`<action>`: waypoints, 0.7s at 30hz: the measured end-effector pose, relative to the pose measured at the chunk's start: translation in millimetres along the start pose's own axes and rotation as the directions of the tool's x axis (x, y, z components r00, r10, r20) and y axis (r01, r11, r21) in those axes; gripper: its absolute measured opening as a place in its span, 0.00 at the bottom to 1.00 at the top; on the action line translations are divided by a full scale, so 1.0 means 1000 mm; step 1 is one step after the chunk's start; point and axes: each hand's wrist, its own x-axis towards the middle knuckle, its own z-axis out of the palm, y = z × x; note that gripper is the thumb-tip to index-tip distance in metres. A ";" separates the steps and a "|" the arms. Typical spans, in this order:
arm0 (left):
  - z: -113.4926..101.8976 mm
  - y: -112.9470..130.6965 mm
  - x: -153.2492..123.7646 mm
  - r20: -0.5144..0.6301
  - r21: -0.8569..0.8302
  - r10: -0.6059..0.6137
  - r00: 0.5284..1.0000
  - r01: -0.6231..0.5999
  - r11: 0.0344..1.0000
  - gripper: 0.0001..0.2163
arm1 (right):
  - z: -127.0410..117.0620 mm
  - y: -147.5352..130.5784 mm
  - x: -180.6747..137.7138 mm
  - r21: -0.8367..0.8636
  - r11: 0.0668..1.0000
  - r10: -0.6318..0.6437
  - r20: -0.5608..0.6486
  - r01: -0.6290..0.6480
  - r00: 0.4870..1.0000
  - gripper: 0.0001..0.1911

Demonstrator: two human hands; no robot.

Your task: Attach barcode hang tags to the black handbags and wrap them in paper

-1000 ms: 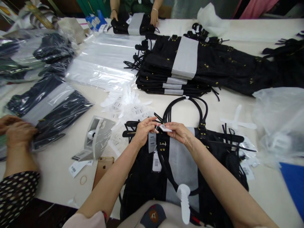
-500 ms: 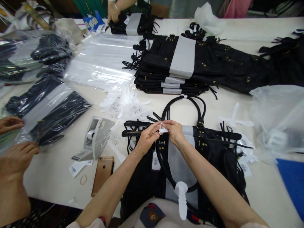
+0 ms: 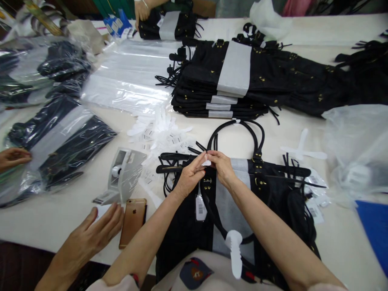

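A black handbag (image 3: 184, 230) lies in front of me, a grey band (image 3: 228, 194) across its middle. At its left handle base, my left hand (image 3: 191, 174) and my right hand (image 3: 222, 166) meet, fingertips pinched on a small white tag (image 3: 206, 163). Most of that tag is hidden by the fingers. Just below hangs a barcode label (image 3: 200, 208). Around the near handle is a white notched strip (image 3: 234, 254), hanging loose. The far handle (image 3: 218, 131) arches away from me over the table.
Several black bags (image 3: 200, 76) are stacked behind. White barcode tags (image 3: 163, 135) lie in a heap beside a grey tape dispenser (image 3: 125, 173) and a phone (image 3: 133, 222). A co-worker's hand (image 3: 91, 238) reaches in at left, near a plastic-wrapped bag (image 3: 65, 141). Clear plastic sheets (image 3: 130, 76) lie beyond.
The co-worker's hand at left has moved right, from the wrapped bag to beside the phone. My two hands stay at the handle base, fingers closing slightly further over the white tag.
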 end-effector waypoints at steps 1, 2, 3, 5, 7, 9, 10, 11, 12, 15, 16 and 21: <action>-0.002 0.000 0.000 -0.006 0.007 0.005 1.000 -0.005 1.000 0.30 | -0.001 0.000 -0.002 -0.025 1.000 -0.019 0.030 0.019 0.999 0.17; -0.004 0.001 0.001 -0.011 0.016 0.008 1.000 -0.008 1.000 0.31 | -0.002 0.000 -0.004 -0.063 0.996 -0.055 0.059 0.059 0.997 0.18; -0.006 0.001 0.001 -0.018 0.025 0.010 1.000 -0.010 1.000 0.32 | -0.003 0.001 -0.006 -0.116 0.987 -0.103 0.087 0.113 0.991 0.20; -0.009 0.003 0.002 -0.034 0.051 0.008 0.999 -0.006 0.999 0.34 | -0.004 0.005 -0.009 -0.245 0.945 -0.186 0.148 0.218 0.971 0.23; -0.012 0.006 0.004 -0.053 0.090 0.002 0.999 0.003 0.996 0.35 | -0.004 0.009 -0.010 -0.360 0.889 -0.215 0.216 0.283 0.952 0.27; -0.014 0.008 0.006 -0.068 0.123 -0.009 0.998 0.017 0.992 0.36 | -0.005 0.012 -0.011 -0.433 0.834 -0.234 0.283 0.342 0.930 0.29; -0.015 0.009 0.006 -0.073 0.126 -0.017 0.997 0.026 0.992 0.36 | -0.005 0.012 -0.011 -0.452 0.808 -0.252 0.313 0.377 0.916 0.29; -0.015 0.010 0.007 -0.081 0.118 -0.025 0.996 0.035 0.992 0.36 | -0.005 0.012 -0.012 -0.464 0.785 -0.273 0.337 0.411 0.901 0.30; -0.016 0.010 0.008 -0.092 0.096 -0.034 0.995 0.043 0.995 0.35 | -0.005 0.012 -0.013 -0.473 0.765 -0.288 0.356 0.437 0.889 0.30; -0.016 0.009 0.008 -0.128 -0.013 -0.069 0.989 0.068 0.998 0.34 | -0.007 0.010 -0.015 -0.505 0.728 -0.280 0.397 0.463 0.874 0.31; -0.016 0.008 0.009 -0.135 -0.051 -0.081 0.987 0.075 0.996 0.34 | -0.008 0.010 -0.015 -0.514 0.717 -0.278 0.408 0.470 0.870 0.31; -0.014 0.006 0.011 -0.141 -0.171 -0.111 0.984 0.086 0.981 0.34 | -0.012 0.014 -0.012 -0.520 0.710 -0.261 0.431 0.474 0.864 0.33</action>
